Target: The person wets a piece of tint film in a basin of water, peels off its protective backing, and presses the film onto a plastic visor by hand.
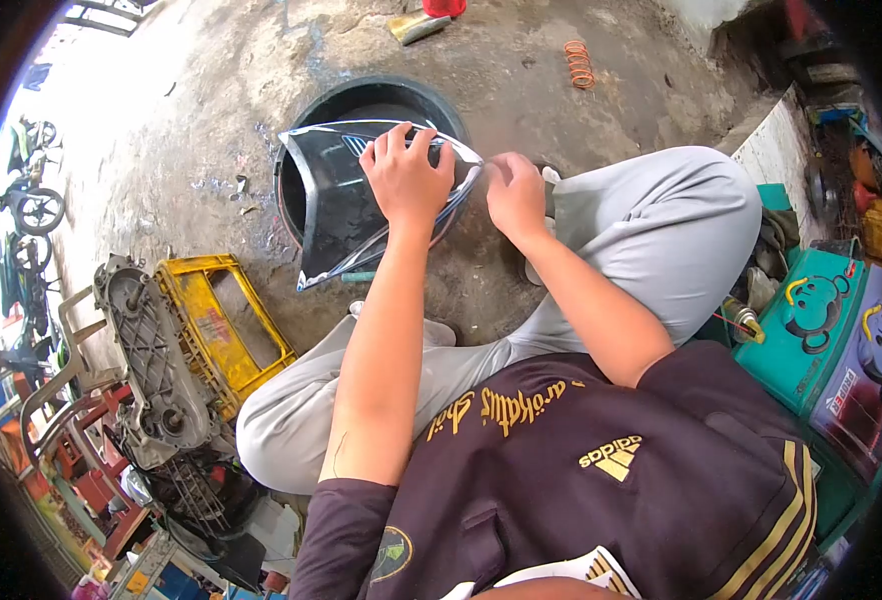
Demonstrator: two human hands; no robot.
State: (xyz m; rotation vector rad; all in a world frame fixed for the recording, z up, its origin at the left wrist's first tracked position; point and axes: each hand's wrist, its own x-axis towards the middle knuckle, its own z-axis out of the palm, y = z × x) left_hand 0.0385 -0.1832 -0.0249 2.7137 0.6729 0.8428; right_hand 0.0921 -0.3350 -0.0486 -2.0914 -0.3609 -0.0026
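Note:
A black motorcycle body panel (337, 190) with white and blue stripes along its edges lies tilted across a round black tub (306, 108). My left hand (408, 178) grips the panel from above, its fingers spread and bent over the striped upper edge and the thumb towards the right. At the panel's pointed right end is my right hand (516, 198), with its fingers curled together, slightly blurred, close against the tip. Whatever sits between those fingers is hidden. Part of the tub's inside shows behind the panel.
Left of my legs lie a yellow plastic frame (223, 325) and a grey metal engine cover (151, 350). An orange coil spring (579, 65) rests on the concrete floor (221, 60). Green boxes (796, 320) stand at my right. Motorcycles (36, 210) are parked at far left.

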